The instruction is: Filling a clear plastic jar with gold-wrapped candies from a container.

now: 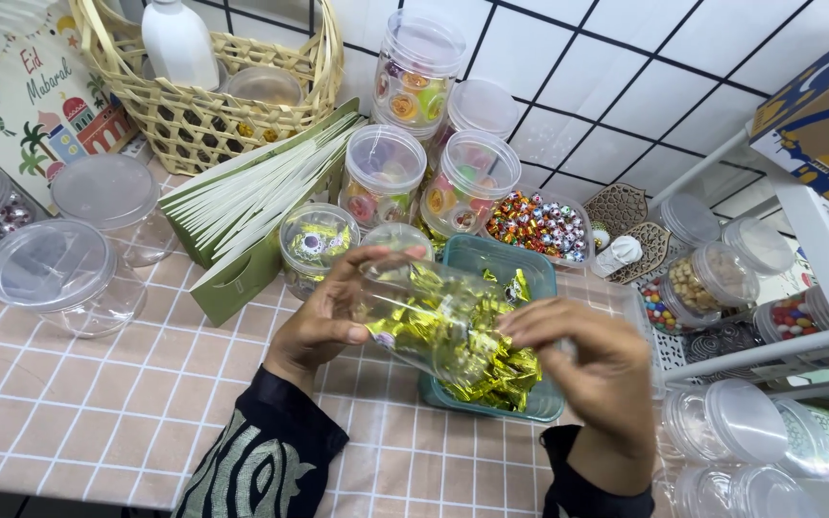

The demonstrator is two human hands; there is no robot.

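My left hand [323,317] grips a clear plastic jar [434,321] that lies tilted on its side, its mouth toward the right. The jar is partly filled with gold-wrapped candies [414,312]. At the jar's mouth my right hand [602,364] has its fingers curled over the opening, touching the wrappers there. Beneath both hands stands a teal container [491,259] holding more gold-wrapped candies [510,379]. Black sleeves with a pale pattern cover both forearms.
Empty lidded clear jars [59,273] stand at the left. A woven basket [213,86], a stack of green paper bags [242,206], several candy-filled jars [414,67] and a tray of mixed candies [539,225] sit behind. A white rack [798,288] with jars stands at the right.
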